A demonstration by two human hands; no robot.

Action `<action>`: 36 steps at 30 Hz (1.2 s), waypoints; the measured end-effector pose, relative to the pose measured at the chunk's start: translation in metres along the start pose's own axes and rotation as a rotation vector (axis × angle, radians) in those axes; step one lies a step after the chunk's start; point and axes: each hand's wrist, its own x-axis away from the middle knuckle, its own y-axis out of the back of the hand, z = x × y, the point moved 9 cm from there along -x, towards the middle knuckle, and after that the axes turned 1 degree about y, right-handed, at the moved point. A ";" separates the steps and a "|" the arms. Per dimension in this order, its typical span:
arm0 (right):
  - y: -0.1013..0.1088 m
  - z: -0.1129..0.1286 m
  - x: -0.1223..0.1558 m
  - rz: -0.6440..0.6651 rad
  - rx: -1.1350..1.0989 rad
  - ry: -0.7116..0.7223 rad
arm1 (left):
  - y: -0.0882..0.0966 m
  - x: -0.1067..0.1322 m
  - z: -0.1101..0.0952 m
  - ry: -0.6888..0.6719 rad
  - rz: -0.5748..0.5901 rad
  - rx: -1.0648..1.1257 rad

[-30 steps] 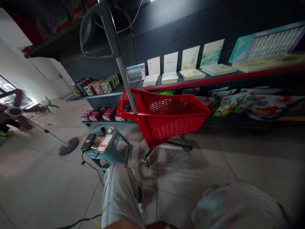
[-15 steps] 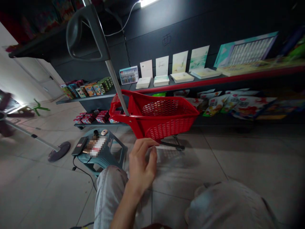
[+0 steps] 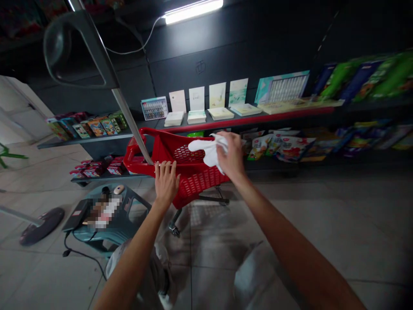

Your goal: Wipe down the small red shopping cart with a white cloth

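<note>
Cloth [image 3: 206, 151] hangs over cart rim [image 3: 139, 167]; floor [image 3: 322, 224] beside open.

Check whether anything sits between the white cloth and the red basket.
Nothing visible does. The right hand holds the white cloth over the red basket; the left hand holds its near rim, beside the cloth.

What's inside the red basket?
The red basket shows only mesh inner wall; nothing seen inside. The right hand holds a white cloth above it; left hand on rim. Bottom hidden by near wall.
</note>
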 end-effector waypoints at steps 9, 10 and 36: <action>-0.121 0.008 0.069 0.507 -0.007 0.132 | -0.016 -0.007 0.015 0.001 0.023 -0.088; -0.114 -0.002 0.071 0.508 -0.001 0.130 | -0.017 -0.007 0.017 -0.003 0.024 -0.092; -0.156 -0.055 0.166 0.009 -0.198 -0.743 | -0.004 -0.013 0.004 0.031 -0.005 0.039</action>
